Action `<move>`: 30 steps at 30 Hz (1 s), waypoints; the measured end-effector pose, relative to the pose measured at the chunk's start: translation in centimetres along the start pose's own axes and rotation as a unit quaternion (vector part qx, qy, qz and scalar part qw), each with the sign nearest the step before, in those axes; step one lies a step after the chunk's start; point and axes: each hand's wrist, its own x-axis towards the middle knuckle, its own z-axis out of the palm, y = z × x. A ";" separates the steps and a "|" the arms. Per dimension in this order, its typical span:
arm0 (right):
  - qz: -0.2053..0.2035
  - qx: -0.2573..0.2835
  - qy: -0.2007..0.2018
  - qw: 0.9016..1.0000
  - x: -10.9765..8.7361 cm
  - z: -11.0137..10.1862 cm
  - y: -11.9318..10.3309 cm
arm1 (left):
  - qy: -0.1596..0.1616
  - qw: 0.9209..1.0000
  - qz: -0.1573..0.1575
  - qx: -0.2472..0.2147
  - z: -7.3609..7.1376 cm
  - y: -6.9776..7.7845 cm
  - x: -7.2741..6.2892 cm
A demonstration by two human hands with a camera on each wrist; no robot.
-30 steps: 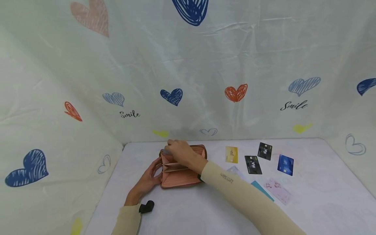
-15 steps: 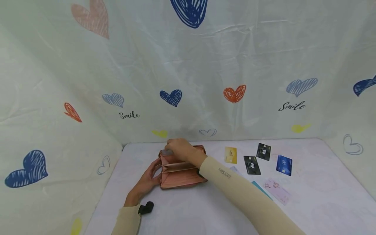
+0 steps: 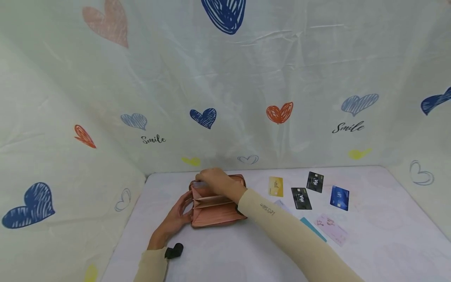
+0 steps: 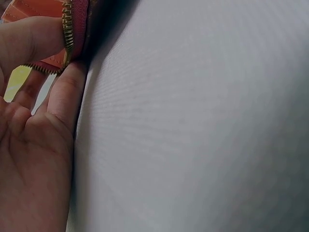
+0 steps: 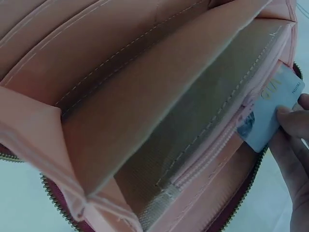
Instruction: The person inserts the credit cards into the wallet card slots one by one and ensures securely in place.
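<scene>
An unzipped pink wallet (image 3: 218,219) stands spread on the table, its inner dividers showing. My left hand (image 3: 174,217) grips its left side, and in the left wrist view the thumb lies over the brass zipper (image 4: 68,29). Across the wallet reaches my right hand (image 3: 218,182), at its far-left corner. Thumb and fingers of that hand pinch a pale silver VIP card (image 5: 273,108), clearest in the right wrist view. Part of the card sits inside the rear section, behind the zipped coin pocket (image 5: 212,150); its lower end is hidden there.
Right of the wallet lie a gold card (image 3: 276,186), two black VIP cards (image 3: 301,198), a blue card (image 3: 340,197), a pink card (image 3: 331,229) and a turquoise card (image 3: 312,230). My right sleeve (image 3: 282,225) partly covers a pale card (image 3: 283,205). A heart-printed sheet (image 3: 246,78) hangs behind.
The right hand stays at the wallet's far-left corner, and less of the pale card shows above the wallet there. The left hand keeps its grip. The head view has shifted slightly.
</scene>
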 end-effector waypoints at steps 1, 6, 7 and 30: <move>0.000 -0.002 0.000 1.000 0.0 0.3 0.0 | 0.002 1.000 -0.001 0.000 0.0 0.0 0.0; 0.010 -0.025 -0.012 1.000 0.0 1.4 -0.1 | -0.001 1.000 0.004 -0.004 0.1 0.1 0.2; 0.013 -0.027 -0.014 0.999 -0.1 1.4 -0.2 | 0.000 1.000 0.003 0.000 0.2 0.1 0.3; 0.026 0.225 0.059 0.972 -5.4 -0.3 0.3 | 0.005 1.000 0.024 0.009 0.0 -0.2 -0.1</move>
